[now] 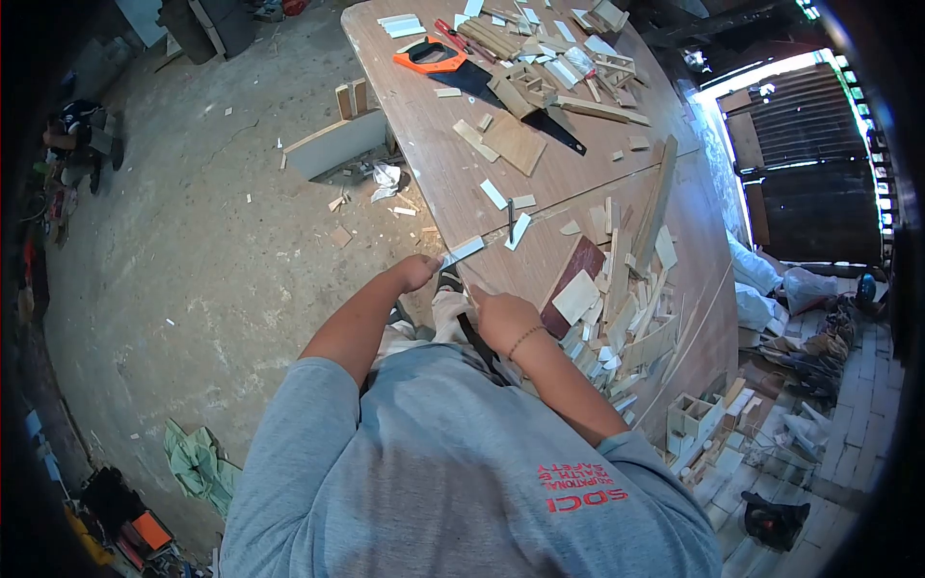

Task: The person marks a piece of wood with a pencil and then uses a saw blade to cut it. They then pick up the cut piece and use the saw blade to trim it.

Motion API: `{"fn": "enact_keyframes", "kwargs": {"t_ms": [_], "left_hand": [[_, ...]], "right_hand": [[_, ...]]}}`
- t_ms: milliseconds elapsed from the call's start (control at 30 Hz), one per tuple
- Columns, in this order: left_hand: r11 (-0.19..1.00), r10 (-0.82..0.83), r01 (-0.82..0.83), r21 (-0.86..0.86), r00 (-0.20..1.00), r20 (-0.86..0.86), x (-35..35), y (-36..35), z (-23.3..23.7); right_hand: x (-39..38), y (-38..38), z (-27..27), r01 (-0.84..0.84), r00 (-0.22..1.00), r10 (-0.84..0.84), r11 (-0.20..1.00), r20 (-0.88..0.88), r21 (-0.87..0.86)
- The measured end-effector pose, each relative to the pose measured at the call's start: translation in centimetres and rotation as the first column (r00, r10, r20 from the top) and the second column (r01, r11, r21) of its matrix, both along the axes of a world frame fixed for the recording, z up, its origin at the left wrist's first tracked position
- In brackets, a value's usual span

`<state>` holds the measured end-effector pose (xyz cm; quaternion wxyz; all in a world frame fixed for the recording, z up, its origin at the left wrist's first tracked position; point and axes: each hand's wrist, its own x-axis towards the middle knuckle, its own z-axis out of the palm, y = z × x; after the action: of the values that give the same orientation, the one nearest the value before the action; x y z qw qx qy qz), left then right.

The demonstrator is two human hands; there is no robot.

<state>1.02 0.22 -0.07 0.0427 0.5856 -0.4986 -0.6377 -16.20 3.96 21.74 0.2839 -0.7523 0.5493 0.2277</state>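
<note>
At the table's near-left edge, my left hand (pixel 419 273) is closed on the end of a short white-faced wood strip (pixel 464 249), which reaches over the tabletop (pixel 424 144). My right hand (pixel 508 321) is curled a little to the right, close to my body at the table edge. What it grips, if anything, is hidden by its fingers. Just beyond the strip lie a dark slim tool (pixel 511 222), perhaps a pen, and a white offcut (pixel 518 232). A maroon board (pixel 575 279) rests to the right of my hands, partly under a pale square piece (pixel 577 297).
A handsaw with an orange handle (pixel 429 58) lies at the far side among wood scraps. Piled sticks and offcuts (pixel 626 328) cover the right side. A grey-white panel (pixel 337 146) stands on the floor left of the table. Another person (pixel 82 135) is far left.
</note>
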Motion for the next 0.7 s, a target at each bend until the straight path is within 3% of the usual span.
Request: {"fn": "enact_keyframes", "kwargs": {"t_ms": [67,200,300,433,500,567,633,700], "left_hand": [[1.000,-0.008,0.008,-0.012,1.000,0.002,-0.2,0.0,-0.6],[0.998,-0.038,0.041,-0.042,0.997,0.063,-0.1,0.2,0.8],[0.996,-0.053,0.059,-0.068,0.995,0.087,-0.1,0.0,1.2],[0.994,-0.071,0.078,-0.073,0.993,0.097,-0.2,0.0,1.6],[0.993,-0.079,0.088,-0.079,0.991,0.107,-0.2,0.0,1.4],[0.992,-0.078,0.088,-0.087,0.990,0.117,-0.1,-0.5,1.5],[0.991,-0.095,0.105,-0.085,0.989,0.116,-0.3,-0.3,1.9],[0.991,-0.090,0.101,-0.088,0.989,0.120,-0.4,0.0,2.4]], "right_hand": [[-0.1,-0.2,0.1,-0.020,0.999,0.021,0.999,-0.037,0.028],[0.9,-2.4,-8.3,0.048,0.997,-0.046,0.999,0.054,-0.026],[2.2,-4.1,-10.9,0.083,0.994,-0.080,0.995,0.069,-0.048],[0.0,-1.5,-10.3,0.088,0.989,-0.076,0.992,0.129,-0.086],[-0.9,0.7,-4.7,0.048,0.997,-0.047,0.999,0.054,-0.016],[-1.4,1.7,-2.7,0.068,0.997,-0.068,0.998,0.030,-0.013],[-1.4,1.8,-3.2,0.101,0.995,-0.101,0.995,0.004,0.004],[-0.9,0.0,-6.6,0.101,0.991,-0.095,0.993,0.089,-0.067]]}}
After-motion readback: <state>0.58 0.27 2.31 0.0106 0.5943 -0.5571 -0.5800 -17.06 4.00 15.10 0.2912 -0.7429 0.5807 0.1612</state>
